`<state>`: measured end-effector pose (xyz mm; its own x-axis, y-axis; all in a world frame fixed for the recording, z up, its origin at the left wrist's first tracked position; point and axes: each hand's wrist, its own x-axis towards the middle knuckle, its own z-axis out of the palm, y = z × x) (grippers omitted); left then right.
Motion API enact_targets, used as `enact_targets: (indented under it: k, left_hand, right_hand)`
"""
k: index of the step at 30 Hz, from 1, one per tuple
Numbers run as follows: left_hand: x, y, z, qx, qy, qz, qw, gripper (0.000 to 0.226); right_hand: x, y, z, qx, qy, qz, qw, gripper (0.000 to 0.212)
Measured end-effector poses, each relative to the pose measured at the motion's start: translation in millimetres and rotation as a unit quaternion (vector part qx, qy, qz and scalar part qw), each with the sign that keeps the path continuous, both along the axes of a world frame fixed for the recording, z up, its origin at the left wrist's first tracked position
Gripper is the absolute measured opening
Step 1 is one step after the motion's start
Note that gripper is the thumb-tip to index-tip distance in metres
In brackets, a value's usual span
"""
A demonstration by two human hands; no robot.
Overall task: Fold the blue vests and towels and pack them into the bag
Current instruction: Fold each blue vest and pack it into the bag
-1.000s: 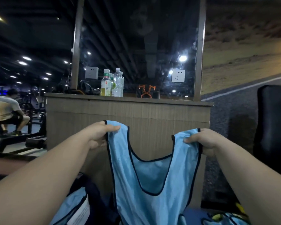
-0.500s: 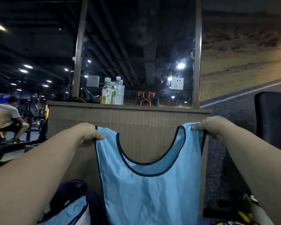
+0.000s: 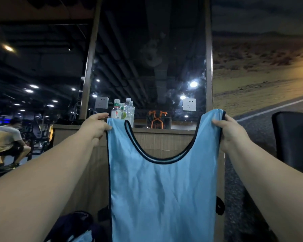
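Note:
A light blue vest (image 3: 163, 193) with dark trim hangs spread flat in front of me, neckline facing up. My left hand (image 3: 95, 127) pinches its left shoulder strap and my right hand (image 3: 230, 131) pinches the right strap, both at about the height of the counter top. At the bottom left, a dark bag (image 3: 73, 226) lies low with another blue fabric piece (image 3: 82, 237) showing in it. The vest's lower hem runs out of view.
A wooden counter (image 3: 161, 137) stands right behind the vest, with water bottles (image 3: 123, 111) on its top and a mirror panel above. A black padded seat (image 3: 294, 142) is at the right. A person sits on gym equipment far left (image 3: 9, 138).
Both hands have lifted the vest higher and pulled its straps farther apart, so it now hangs stretched flat instead of bunched.

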<state>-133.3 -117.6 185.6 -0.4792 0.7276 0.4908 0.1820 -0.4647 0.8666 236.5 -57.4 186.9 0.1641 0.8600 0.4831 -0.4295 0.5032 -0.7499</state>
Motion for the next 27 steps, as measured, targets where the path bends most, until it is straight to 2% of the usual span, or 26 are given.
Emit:
enact_targets:
  k: [4,7,11,17,22,25,27]
  left_hand:
    - [2.1,-4.3,13.7,0.077,0.012,0.05,0.996,0.048]
    - [6.4,-7.7,18.9,0.112,0.006,0.089,0.99,0.045]
    - [11.7,-11.7,22.7,0.154,-0.022,0.093,0.984,0.034]
    - [9.4,-12.3,21.7,0.149,-0.023,0.103,0.983,0.03]
    - [7.1,-9.9,16.1,0.116,-0.01,0.094,0.989,0.035]
    - [12.4,-6.2,14.4,0.089,0.004,0.087,0.992,0.039]
    - [17.4,-5.6,14.1,0.065,0.052,0.121,0.989,0.04]
  right_hand:
    - [3.0,-12.0,12.7,0.062,0.0,-0.019,0.998,0.044]
    - [6.9,-19.8,21.2,0.069,-0.015,-0.06,0.996,0.041]
    - [13.7,-29.3,25.5,0.083,-0.031,-0.097,0.991,0.033]
    - [26.5,-32.1,23.6,0.091,-0.041,-0.105,0.989,0.027]
    - [32.9,-27.3,19.6,0.04,-0.053,-0.061,0.996,0.018]
    - [28.5,-27.3,14.6,0.029,-0.123,-0.1,0.987,0.018]
    - [24.5,-23.8,11.8,0.027,-0.228,-0.191,0.954,0.031]
